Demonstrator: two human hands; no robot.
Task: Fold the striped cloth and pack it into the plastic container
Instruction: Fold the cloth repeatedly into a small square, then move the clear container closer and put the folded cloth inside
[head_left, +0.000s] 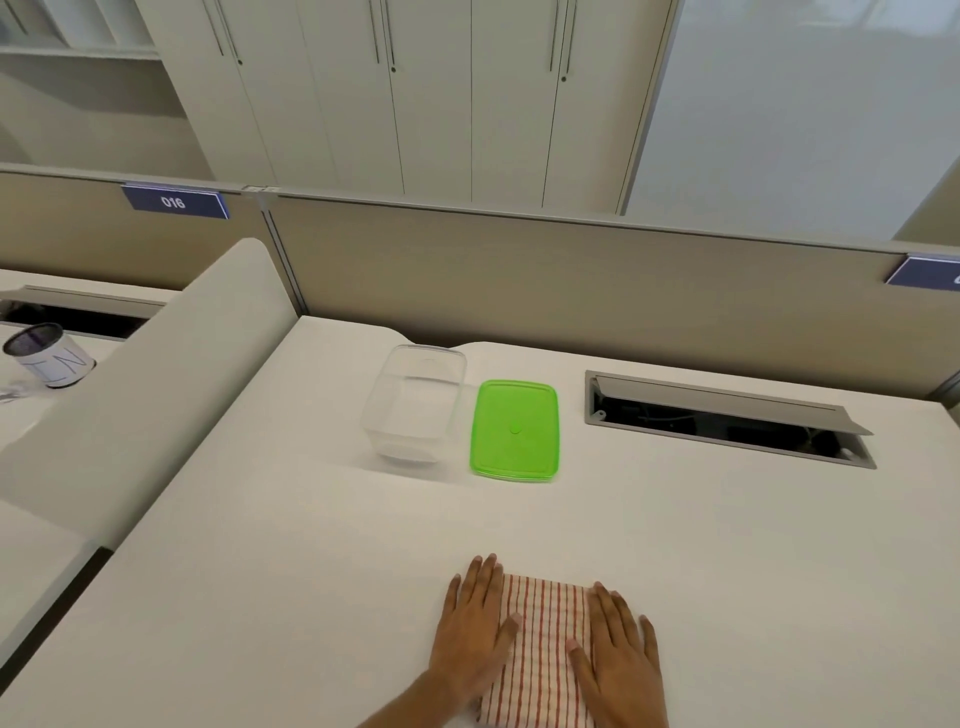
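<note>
The striped cloth (543, 654), white with thin red stripes, lies folded into a narrow rectangle at the near edge of the white desk. My left hand (475, 631) rests flat on its left side, fingers spread. My right hand (618, 652) lies flat on its right side. Neither hand grips the cloth. Farther back stands the clear plastic container (415, 402), uncovered and with nothing inside. Its green lid (515, 430) lies flat just to the right of it.
An open cable hatch (727, 418) is sunk into the desk at the back right. A beige partition (571, 280) runs along the far edge. A curved white divider (156, 384) bounds the left side, with a mesh pen cup (49, 361) beyond it.
</note>
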